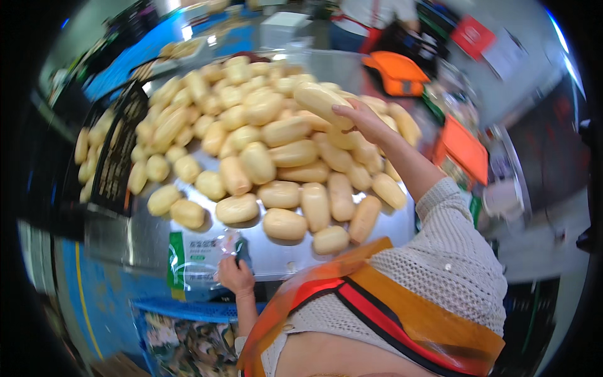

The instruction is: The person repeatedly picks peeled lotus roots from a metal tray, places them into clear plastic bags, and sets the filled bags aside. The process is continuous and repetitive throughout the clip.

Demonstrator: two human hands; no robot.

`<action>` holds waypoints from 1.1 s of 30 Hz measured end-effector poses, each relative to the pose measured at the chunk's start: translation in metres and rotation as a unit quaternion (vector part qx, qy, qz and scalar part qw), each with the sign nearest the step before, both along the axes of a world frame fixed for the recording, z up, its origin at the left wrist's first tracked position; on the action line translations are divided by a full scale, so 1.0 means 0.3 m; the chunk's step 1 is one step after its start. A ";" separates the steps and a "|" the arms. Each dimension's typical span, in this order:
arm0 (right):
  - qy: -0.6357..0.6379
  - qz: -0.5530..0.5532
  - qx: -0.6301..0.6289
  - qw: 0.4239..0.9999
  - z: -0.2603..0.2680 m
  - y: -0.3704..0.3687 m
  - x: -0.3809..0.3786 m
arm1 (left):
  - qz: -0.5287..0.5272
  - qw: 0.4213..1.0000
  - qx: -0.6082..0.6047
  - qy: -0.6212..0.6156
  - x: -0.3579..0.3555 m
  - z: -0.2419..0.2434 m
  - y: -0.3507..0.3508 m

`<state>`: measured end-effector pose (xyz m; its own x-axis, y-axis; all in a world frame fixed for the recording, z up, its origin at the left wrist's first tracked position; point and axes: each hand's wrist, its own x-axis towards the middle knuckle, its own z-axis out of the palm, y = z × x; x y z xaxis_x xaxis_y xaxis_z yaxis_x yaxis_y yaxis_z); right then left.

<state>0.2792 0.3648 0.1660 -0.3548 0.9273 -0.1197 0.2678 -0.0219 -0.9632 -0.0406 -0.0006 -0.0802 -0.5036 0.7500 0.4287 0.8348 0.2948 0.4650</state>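
My right hand (362, 120) is raised over the far right part of the heap, its fingers and thumb around one pale, plump lotus root section (320, 101). Below it, many similar lotus root sections (292, 155) lie piled on a shiny metal table (193, 245). At the table's near edge my left hand (237, 275) grips a printed plastic bag (200, 259), green and white with a flower picture and writing. The bag looks flat. Part of its right side is hidden by my fingers.
A black plastic crate (120, 151) holding more sections stands at the left. A blue crate (188, 306) with printed packaging is below the near edge. Two orange objects (398, 73) lie at the right. Across the table stands another person (367, 19).
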 end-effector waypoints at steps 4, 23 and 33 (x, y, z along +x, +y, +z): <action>-0.097 -0.235 0.108 0.961 -0.142 0.046 0.573 | -0.018 0.998 -0.061 -0.015 0.009 0.020 0.025; -0.364 -0.470 0.068 0.801 -0.411 -0.040 1.970 | 0.170 0.970 -0.170 0.016 -0.068 0.198 0.010; 0.033 -0.627 0.213 0.748 -0.327 -0.252 2.158 | 0.248 0.941 -0.216 0.075 -0.117 0.311 -0.059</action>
